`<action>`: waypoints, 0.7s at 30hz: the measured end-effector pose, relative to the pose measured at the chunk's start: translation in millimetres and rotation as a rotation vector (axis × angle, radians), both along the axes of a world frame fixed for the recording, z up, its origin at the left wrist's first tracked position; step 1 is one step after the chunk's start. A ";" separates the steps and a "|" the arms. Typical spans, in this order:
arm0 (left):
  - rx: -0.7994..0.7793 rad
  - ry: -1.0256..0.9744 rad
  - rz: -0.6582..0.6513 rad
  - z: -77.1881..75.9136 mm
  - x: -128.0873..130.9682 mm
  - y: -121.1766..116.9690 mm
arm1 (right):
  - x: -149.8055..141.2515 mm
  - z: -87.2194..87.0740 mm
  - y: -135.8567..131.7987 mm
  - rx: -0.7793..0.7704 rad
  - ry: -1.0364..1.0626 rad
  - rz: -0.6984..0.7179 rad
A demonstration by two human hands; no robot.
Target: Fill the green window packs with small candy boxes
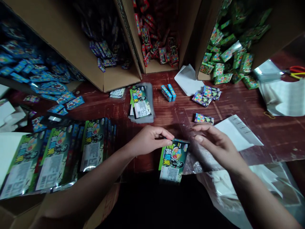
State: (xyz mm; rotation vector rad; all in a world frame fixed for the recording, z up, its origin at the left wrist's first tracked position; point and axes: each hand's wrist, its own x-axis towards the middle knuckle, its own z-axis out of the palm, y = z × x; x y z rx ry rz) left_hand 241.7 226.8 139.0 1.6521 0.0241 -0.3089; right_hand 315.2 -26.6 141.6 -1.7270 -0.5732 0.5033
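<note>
My left hand [152,139] pinches the upper left edge of a green and black printed candy pack [175,156] between thumb and fingertips. The pack is tilted in front of my body, with a white label on its lower part. Just off its upper right corner, my right hand [214,143] has its thumb and curled fingers slightly apart, with nothing visible between them. Clear plastic film [194,159] lies beneath the right hand. Beyond its fingertips is a small purple candy box [203,118].
Open cartons of blue [35,70], purple [105,52], red [164,52] and green [224,60] candy boxes line the back. Filled packs [51,156] stand at left. Printed cards [140,101], two blue boxes [168,92], more purple boxes [207,94], white paper [238,132] and scissors [296,71] lie on the table.
</note>
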 end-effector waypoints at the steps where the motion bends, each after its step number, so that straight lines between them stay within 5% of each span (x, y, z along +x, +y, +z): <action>1: -0.002 -0.006 0.013 -1.9 -0.1 -1.6 | 5.2 6.4 1.3 -0.040 -0.017 0.057; 5: 0.025 -0.026 0.032 -4.6 2.1 -6.6 | 16.4 18.2 15.6 -0.165 -0.037 0.320; 12: 0.031 -0.035 0.064 -0.7 1.6 -10.0 | 6.3 -0.7 28.0 -0.212 -0.075 0.213; 21: 0.082 -0.044 0.053 3.4 -0.7 -9.4 | 12.2 -3.6 19.6 -0.226 -0.207 0.178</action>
